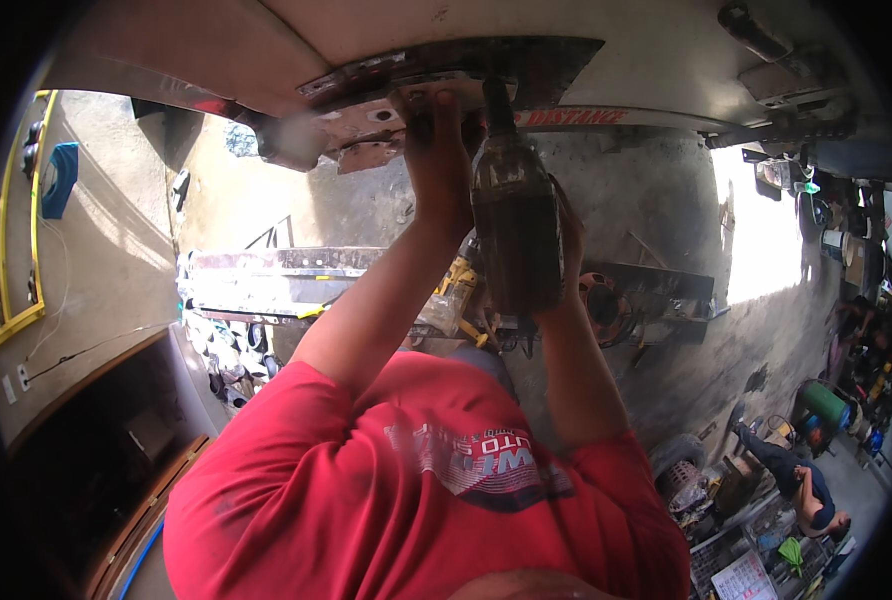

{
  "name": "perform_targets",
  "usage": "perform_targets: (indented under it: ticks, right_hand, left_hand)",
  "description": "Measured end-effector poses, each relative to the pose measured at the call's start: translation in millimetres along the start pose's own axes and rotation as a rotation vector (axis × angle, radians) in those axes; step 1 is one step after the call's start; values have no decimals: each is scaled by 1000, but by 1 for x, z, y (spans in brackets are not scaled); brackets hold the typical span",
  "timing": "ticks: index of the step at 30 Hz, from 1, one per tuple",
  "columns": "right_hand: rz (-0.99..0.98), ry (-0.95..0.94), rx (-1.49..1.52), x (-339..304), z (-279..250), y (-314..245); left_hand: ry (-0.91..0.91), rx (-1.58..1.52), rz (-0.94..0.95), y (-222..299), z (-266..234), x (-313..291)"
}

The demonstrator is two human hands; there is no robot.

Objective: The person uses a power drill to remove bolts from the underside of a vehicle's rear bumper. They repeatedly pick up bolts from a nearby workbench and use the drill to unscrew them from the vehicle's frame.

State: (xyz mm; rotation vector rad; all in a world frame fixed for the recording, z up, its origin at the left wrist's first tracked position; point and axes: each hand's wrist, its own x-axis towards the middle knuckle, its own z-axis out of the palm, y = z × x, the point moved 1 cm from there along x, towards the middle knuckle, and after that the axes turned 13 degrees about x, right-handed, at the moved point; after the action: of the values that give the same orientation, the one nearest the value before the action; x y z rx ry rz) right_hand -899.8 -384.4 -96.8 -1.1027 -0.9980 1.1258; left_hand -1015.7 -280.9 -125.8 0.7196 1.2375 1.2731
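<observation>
Fingers of the right hand (571,235) grasp the far side of a dark, bottle-shaped tool (521,225), though its body hides most of them. The tool stands nearly upright in the view, wide part toward the wearer, its narrow neck reaching up to a pinkish metal bracket (381,116). Just left of the tool's neck, the left hand (440,165) is raised against that bracket; whether its fingers clench the metal or only press on it, I cannot tell.

Above the tool spreads a large pale panel (646,50), with a dark-edged opening around the bracket. Right of the tool's neck, red lettering (576,117) runs along the panel's lower edge. Left of the tool's lower end, partly behind the left forearm, sits a yellow tool (456,285); on the other side, near it, is a reddish round object (606,305). Below the tool is the wearer's red shirt (406,470).

Well to the left of the tool, a yellow frame (36,255) stands out against a pale wall beside a blue object (60,180). Far to its lower right are a green cylinder (824,404) and another person (811,495) in dark trousers.
</observation>
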Motion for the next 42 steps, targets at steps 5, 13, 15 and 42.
perform_targets:
  ticks: [5, 13, 15, 42]
  right_hand:
    - [93, 38, 51, -1, 0, 16]
    - [197, 96, 173, -1, -2, 27]
    - [184, 80, 142, -1, -3, 23]
    - [276, 72, 202, 0, -10, 25]
  left_hand:
    - [33, 30, 40, -3, 4, -3]
    - [66, -16, -29, 13, 14, -6]
    - [33, -47, -44, 14, 11, -1]
    - [117, 118, 48, 9, 14, 6]
